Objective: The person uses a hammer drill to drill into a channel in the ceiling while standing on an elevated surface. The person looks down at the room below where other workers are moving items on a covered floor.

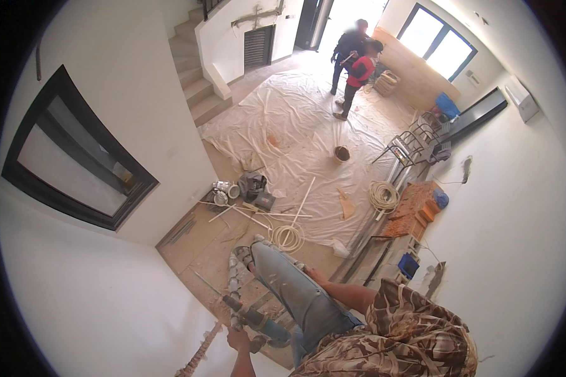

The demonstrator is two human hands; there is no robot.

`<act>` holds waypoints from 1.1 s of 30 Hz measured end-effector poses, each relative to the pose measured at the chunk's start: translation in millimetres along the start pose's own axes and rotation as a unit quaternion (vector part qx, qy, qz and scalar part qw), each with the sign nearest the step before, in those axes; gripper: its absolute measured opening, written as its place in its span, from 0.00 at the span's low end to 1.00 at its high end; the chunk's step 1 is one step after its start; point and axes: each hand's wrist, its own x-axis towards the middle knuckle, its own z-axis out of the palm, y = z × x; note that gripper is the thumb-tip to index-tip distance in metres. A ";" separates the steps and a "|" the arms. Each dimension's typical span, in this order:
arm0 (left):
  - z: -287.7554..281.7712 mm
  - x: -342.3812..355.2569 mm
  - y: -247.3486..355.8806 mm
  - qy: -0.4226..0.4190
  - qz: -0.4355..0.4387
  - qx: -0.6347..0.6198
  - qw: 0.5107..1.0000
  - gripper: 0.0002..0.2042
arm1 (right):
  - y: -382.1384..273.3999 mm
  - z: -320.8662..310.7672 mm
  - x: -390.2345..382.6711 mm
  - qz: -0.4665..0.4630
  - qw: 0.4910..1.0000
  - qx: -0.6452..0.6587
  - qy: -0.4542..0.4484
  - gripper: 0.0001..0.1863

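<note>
My left hand [238,340] is closed around the side grip of a blue-grey rotary hammer drill [267,328]. The drill lies low beside the wall, and its long thin chisel bit [206,282] points to the upper left. A rough channel [199,353] is cut in the white wall close to that hand. My right hand [307,271] is at the far side of my bent knee in blue jeans; its fingers are mostly hidden. Just past my shoe, a grey flexible conduit or hose [234,276] lies on the dusty floor.
White pipes [253,218] and a coil of pale tubing [287,237] lie ahead. Plastic sheeting [302,135] covers the floor, with a bucket [341,154] on it. Bricks [410,210] and stacked chairs [409,147] line the right wall. Two people [356,66] stand near the doorway.
</note>
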 end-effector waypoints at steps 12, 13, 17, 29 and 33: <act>-1.5 0.1 0.1 -0.001 0.006 -0.004 1.000 0.23 | 3.4 2.8 -5.2 -0.001 0.997 0.071 0.014 0.19; -0.9 1.0 -0.6 -0.001 0.009 0.003 1.000 0.23 | 7.3 7.2 -1.8 0.031 0.995 0.089 0.016 0.22; 3.4 3.3 -3.6 0.011 0.011 0.015 1.000 0.22 | 14.0 16.0 3.5 -0.015 0.997 0.064 0.042 0.23; 11.1 7.9 -12.3 0.024 0.022 -0.003 0.999 0.21 | -6.0 2.5 -10.9 -0.048 0.998 0.017 0.035 0.17; 12.2 7.4 -13.8 0.039 0.010 -0.003 0.999 0.22 | 1.6 11.8 -5.1 -0.050 0.998 0.026 0.040 0.16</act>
